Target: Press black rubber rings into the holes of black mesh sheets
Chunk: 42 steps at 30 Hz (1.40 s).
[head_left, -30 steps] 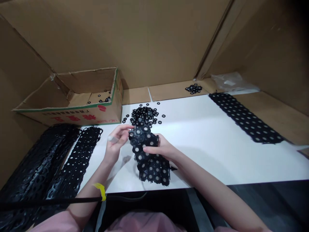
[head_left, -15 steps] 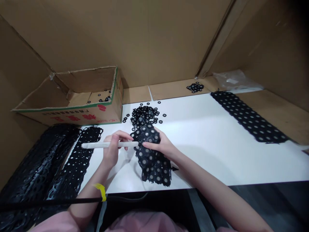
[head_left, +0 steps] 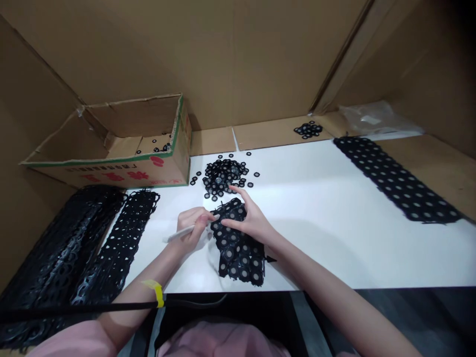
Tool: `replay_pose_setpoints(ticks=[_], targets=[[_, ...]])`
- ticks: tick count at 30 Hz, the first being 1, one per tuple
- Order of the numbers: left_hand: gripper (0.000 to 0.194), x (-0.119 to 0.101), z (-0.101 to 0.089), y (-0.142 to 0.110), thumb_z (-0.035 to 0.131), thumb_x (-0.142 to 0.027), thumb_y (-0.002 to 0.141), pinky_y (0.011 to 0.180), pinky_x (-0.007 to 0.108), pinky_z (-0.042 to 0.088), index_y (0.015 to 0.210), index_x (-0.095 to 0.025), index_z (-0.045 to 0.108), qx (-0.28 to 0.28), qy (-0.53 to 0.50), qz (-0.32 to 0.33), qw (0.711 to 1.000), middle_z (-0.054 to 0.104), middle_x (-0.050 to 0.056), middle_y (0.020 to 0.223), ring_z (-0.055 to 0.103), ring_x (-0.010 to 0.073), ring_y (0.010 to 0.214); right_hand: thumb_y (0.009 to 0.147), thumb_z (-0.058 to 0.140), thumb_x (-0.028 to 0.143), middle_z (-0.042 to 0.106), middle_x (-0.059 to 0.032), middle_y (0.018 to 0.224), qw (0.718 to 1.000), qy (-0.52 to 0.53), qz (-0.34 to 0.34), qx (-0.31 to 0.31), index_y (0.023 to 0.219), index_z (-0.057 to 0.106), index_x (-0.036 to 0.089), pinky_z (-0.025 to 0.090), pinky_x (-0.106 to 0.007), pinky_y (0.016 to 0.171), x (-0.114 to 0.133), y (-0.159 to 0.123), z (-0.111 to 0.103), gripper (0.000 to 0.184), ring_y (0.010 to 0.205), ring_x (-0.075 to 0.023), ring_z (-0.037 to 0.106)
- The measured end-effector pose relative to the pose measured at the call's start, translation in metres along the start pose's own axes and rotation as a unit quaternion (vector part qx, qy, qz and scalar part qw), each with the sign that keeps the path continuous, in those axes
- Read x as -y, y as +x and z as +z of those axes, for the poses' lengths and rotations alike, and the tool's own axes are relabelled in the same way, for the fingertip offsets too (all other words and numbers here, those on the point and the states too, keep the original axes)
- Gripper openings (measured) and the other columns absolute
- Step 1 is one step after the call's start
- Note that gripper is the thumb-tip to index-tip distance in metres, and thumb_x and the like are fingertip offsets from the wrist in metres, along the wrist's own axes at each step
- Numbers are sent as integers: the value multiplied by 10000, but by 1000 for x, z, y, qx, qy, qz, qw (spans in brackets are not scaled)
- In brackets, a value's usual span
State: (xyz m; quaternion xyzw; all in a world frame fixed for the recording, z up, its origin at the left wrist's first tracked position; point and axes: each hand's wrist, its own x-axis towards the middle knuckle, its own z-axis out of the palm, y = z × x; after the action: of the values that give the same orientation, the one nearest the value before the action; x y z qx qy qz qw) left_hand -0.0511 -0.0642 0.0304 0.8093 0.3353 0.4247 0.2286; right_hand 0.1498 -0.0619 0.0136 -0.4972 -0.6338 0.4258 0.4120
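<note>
My left hand is closed around a white pen-shaped tool, its tip against the upper left of a black rubber sheet dotted with pale round discs. My right hand has thumb and forefinger spread apart. Its thumb is over the sheet and its forefinger reaches to the near edge of a heap of small black rings; whether a ring is under the fingertip I cannot tell. The other right fingers are hidden. The sheet lies flat on the white tabletop.
A cardboard box with a few rings inside stands at the left. Stacked black sheets and a holed black strip lie before it. A disc-filled strip, a small ring pile and a plastic bag are at the right.
My left hand has tilted the pen-shaped tool, its rear end now lower, and moved slightly right. My right forefinger has stretched away from the sheet to the ring heap; the sheet's far end now lies lower.
</note>
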Motion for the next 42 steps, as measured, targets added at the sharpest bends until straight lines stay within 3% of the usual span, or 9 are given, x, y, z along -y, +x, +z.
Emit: replay_pose_setpoints(ticks=[12,16,19,23,25,27,30,37,42], targets=[[333,3,7,3,333,-224,963,572,274,439,776,-161,601,67,38,64,995,625,58,642,576,151,580,685,687,233,461,-100,1411,999,-37,-27,18,1352,362,231,344,-455,1083,2,-4,2,742,1292,-288,447],[361,8,12,4,337,-260,969,555,265,415,735,-164,594,95,59,75,991,594,46,604,544,143,549,723,613,225,600,-133,1210,993,-105,-16,45,1405,302,176,465,-451,916,4,-6,2,751,1033,-304,611],[398,8,15,4,314,-286,978,545,259,400,719,-162,591,107,70,77,989,578,40,590,524,136,538,769,545,217,661,-118,977,985,-156,-8,69,1414,301,137,487,-456,796,5,-6,1,694,806,-285,633],[429,8,16,1,300,-312,984,555,267,385,706,-163,590,102,81,70,989,571,40,584,515,137,544,782,509,160,661,-92,1043,988,-128,-28,81,1411,298,194,497,-419,775,7,-7,0,664,700,-222,622],[433,8,17,0,301,-316,985,562,277,375,703,-163,592,93,85,64,990,576,44,588,511,141,551,781,510,139,636,-95,1158,991,-101,-46,74,1402,303,215,506,-405,798,8,-8,0,659,747,-217,642],[428,8,17,0,306,-311,984,568,286,364,708,-160,597,85,86,58,991,586,52,596,506,146,557,775,515,121,570,-100,1297,992,-83,-73,59,1395,309,223,491,-409,891,9,-9,0,661,969,-250,642],[423,7,19,0,321,-319,980,568,295,350,710,-158,605,79,78,48,993,591,55,595,499,150,559,765,507,90,460,-89,1429,991,-67,-108,50,1395,309,224,424,-410,1026,9,-10,2,673,1245,-257,510],[451,8,19,-2,376,-425,954,606,301,414,717,-157,650,40,-27,-50,998,623,64,618,558,161,588,771,514,89,464,-79,1427,992,-48,-109,47,1383,331,250,387,-433,1071,9,-10,-1,658,1283,-249,480],[535,16,5,7,257,-395,981,468,256,391,618,-157,569,-93,-143,-154,973,511,24,502,488,132,462,774,583,162,444,-87,1434,996,-15,-80,36,1361,355,230,315,-449,1123,9,-8,-5,633,1334,-257,408]])
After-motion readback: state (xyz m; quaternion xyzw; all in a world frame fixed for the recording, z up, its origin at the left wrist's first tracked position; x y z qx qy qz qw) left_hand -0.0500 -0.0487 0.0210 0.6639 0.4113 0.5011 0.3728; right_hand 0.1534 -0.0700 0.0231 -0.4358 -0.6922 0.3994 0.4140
